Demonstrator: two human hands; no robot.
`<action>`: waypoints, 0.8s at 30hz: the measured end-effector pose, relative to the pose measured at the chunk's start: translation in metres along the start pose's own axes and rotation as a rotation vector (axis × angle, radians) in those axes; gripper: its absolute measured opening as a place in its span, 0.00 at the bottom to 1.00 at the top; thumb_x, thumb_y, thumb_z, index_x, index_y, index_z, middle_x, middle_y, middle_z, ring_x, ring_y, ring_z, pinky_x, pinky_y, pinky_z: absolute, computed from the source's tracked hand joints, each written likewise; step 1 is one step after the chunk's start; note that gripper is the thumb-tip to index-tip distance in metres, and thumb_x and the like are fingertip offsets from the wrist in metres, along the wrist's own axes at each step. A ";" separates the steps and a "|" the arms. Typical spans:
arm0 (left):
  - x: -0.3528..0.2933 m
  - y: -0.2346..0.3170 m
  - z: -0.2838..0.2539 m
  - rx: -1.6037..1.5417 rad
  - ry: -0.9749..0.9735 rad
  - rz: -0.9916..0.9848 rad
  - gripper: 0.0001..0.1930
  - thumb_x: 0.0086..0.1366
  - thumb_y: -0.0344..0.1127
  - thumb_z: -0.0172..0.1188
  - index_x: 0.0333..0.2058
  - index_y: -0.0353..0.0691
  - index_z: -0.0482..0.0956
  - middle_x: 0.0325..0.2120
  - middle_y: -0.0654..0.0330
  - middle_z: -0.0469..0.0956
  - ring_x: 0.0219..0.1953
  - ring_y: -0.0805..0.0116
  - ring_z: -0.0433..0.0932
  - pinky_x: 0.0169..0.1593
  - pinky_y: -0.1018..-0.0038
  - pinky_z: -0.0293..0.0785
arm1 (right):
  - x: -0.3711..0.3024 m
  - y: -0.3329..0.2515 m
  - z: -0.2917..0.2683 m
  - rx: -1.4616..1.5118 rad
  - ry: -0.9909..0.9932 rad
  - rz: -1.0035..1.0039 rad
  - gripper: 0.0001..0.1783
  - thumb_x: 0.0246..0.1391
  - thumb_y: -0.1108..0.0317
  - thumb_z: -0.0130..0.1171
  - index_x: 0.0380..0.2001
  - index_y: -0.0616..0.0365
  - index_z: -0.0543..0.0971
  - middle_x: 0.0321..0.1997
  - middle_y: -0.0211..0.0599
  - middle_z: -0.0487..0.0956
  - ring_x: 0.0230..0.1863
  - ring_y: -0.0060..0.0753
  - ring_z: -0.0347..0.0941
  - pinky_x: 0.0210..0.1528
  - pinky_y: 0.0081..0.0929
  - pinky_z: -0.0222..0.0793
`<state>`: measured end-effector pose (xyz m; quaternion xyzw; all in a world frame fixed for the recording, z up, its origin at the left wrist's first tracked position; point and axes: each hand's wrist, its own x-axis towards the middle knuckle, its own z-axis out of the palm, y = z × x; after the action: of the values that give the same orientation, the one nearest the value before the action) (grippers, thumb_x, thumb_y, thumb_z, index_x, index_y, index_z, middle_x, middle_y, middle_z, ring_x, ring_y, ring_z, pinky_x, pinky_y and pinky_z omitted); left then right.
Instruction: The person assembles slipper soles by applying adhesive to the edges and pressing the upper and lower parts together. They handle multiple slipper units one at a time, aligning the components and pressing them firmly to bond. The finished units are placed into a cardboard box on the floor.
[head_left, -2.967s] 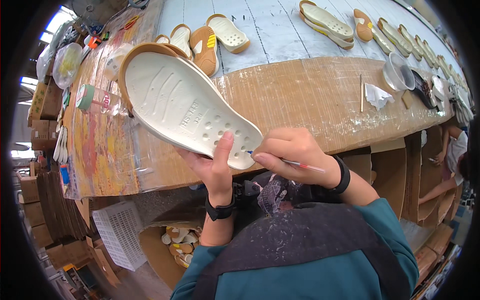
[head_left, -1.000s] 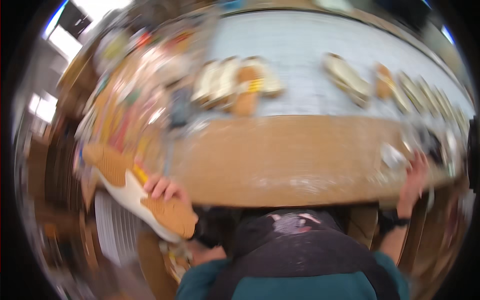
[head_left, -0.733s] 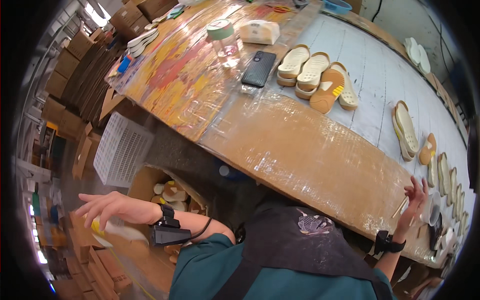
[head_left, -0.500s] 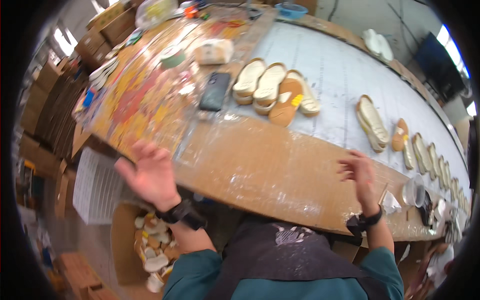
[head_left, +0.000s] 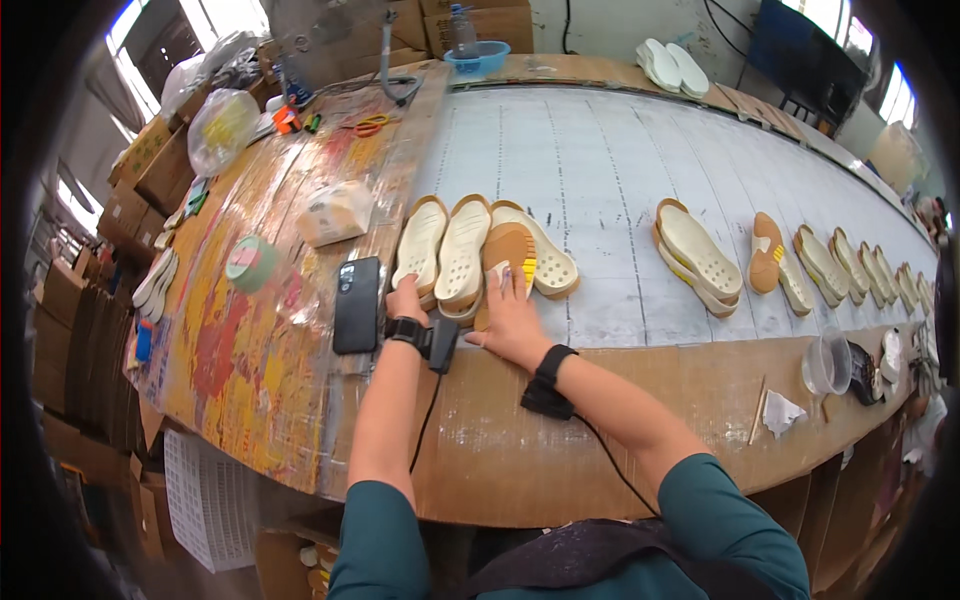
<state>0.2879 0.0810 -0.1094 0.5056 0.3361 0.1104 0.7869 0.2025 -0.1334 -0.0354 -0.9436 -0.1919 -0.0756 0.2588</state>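
Observation:
Several cream shoe soles with brown edges lie grouped on the white table surface. At the heel of the leftmost shoe sole (head_left: 420,240) is my left hand (head_left: 408,302), its fingers bent round the edge. Beside it is a second cream sole (head_left: 464,245). My right hand (head_left: 515,325) rests with outstretched fingers on a brown sole (head_left: 508,245) that has a yellow patch and lies with its underside up. That brown sole partly covers another cream sole (head_left: 552,265) to its right. Black wrist straps with small boxes and cables are on both my wrists.
A dark phone (head_left: 357,305) lies left of my left hand, near a tissue pack (head_left: 335,213) and a green tape roll (head_left: 250,262). More soles (head_left: 700,260) run along the right. A clear plastic cup (head_left: 826,362) and crumpled paper (head_left: 780,412) sit on the cardboard (head_left: 620,420).
Both hands were raised and apart over the near table edge. They have moved forward and together onto the grouped soles. The view has shifted too.

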 end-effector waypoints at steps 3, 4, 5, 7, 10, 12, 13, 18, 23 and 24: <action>-0.050 0.041 0.018 0.169 -0.200 -0.253 0.15 0.54 0.45 0.51 0.39 0.46 0.71 0.34 0.61 0.73 0.36 0.65 0.71 0.32 0.67 0.69 | 0.007 0.022 -0.012 0.075 -0.021 0.050 0.51 0.31 0.55 0.65 0.56 0.69 0.52 0.58 0.65 0.53 0.63 0.59 0.41 0.58 0.38 0.52; -0.057 0.055 0.010 0.160 -0.353 -0.362 0.15 0.56 0.43 0.49 0.40 0.44 0.71 0.35 0.60 0.73 0.36 0.64 0.71 0.33 0.68 0.69 | 0.008 0.020 -0.018 0.087 0.027 0.052 0.49 0.34 0.59 0.62 0.57 0.69 0.50 0.59 0.59 0.54 0.62 0.54 0.47 0.58 0.33 0.54; -0.061 0.064 0.003 0.145 -0.513 -0.476 0.14 0.58 0.41 0.47 0.41 0.43 0.70 0.37 0.59 0.73 0.37 0.63 0.71 0.35 0.68 0.70 | 0.009 0.027 -0.026 0.409 0.019 0.116 0.49 0.35 0.59 0.62 0.57 0.69 0.50 0.59 0.59 0.54 0.62 0.50 0.48 0.57 0.31 0.55; -0.092 0.065 -0.003 -0.077 -0.673 -0.569 0.14 0.60 0.37 0.42 0.43 0.39 0.69 0.39 0.55 0.72 0.38 0.60 0.71 0.38 0.65 0.70 | 0.004 0.052 -0.056 1.034 0.021 0.248 0.48 0.37 0.61 0.61 0.58 0.70 0.48 0.60 0.58 0.54 0.63 0.41 0.49 0.56 0.28 0.57; -0.169 0.053 -0.033 -0.232 -0.936 -0.510 0.22 0.60 0.38 0.43 0.51 0.33 0.62 0.47 0.47 0.67 0.48 0.52 0.68 0.51 0.53 0.64 | -0.041 0.050 -0.107 1.616 0.073 0.236 0.48 0.39 0.62 0.59 0.59 0.71 0.46 0.63 0.50 0.50 0.64 0.33 0.47 0.60 0.26 0.49; -0.225 0.042 -0.036 -0.239 -1.080 -0.460 0.25 0.59 0.37 0.45 0.54 0.33 0.57 0.52 0.48 0.62 0.53 0.50 0.64 0.53 0.50 0.60 | -0.079 0.039 -0.119 1.621 0.100 0.102 0.49 0.39 0.59 0.60 0.59 0.70 0.46 0.64 0.49 0.48 0.65 0.36 0.45 0.62 0.29 0.43; -0.247 0.037 -0.033 -0.265 -1.130 -0.455 0.25 0.60 0.39 0.45 0.54 0.34 0.57 0.52 0.50 0.62 0.53 0.53 0.64 0.54 0.53 0.60 | -0.097 0.030 -0.124 1.594 0.092 0.013 0.50 0.40 0.57 0.60 0.59 0.70 0.46 0.64 0.49 0.47 0.65 0.37 0.44 0.63 0.30 0.41; -0.306 0.014 -0.020 -0.195 -1.038 -0.411 0.26 0.64 0.44 0.43 0.56 0.35 0.54 0.53 0.54 0.61 0.53 0.65 0.64 0.55 0.69 0.62 | -0.158 -0.007 -0.129 1.547 0.052 -0.190 0.51 0.40 0.52 0.60 0.60 0.66 0.45 0.66 0.48 0.41 0.66 0.40 0.38 0.65 0.34 0.33; -0.329 0.008 0.007 -0.406 -1.070 -0.400 0.25 0.64 0.44 0.43 0.56 0.38 0.55 0.52 0.54 0.62 0.52 0.63 0.66 0.54 0.67 0.64 | -0.180 -0.007 -0.136 1.560 0.102 -0.225 0.50 0.39 0.53 0.60 0.60 0.64 0.46 0.66 0.47 0.39 0.67 0.39 0.37 0.65 0.34 0.32; -0.338 0.012 0.011 -0.454 -1.093 -0.402 0.25 0.64 0.44 0.43 0.56 0.39 0.55 0.52 0.54 0.63 0.52 0.62 0.66 0.54 0.66 0.64 | -0.181 -0.010 -0.143 1.615 0.095 -0.213 0.50 0.39 0.53 0.60 0.60 0.64 0.46 0.66 0.47 0.39 0.67 0.39 0.36 0.65 0.34 0.31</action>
<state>0.0440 -0.0949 0.0451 0.2361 -0.0584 -0.2460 0.9383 0.0264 -0.2584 0.0477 -0.4387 -0.2648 0.0221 0.8585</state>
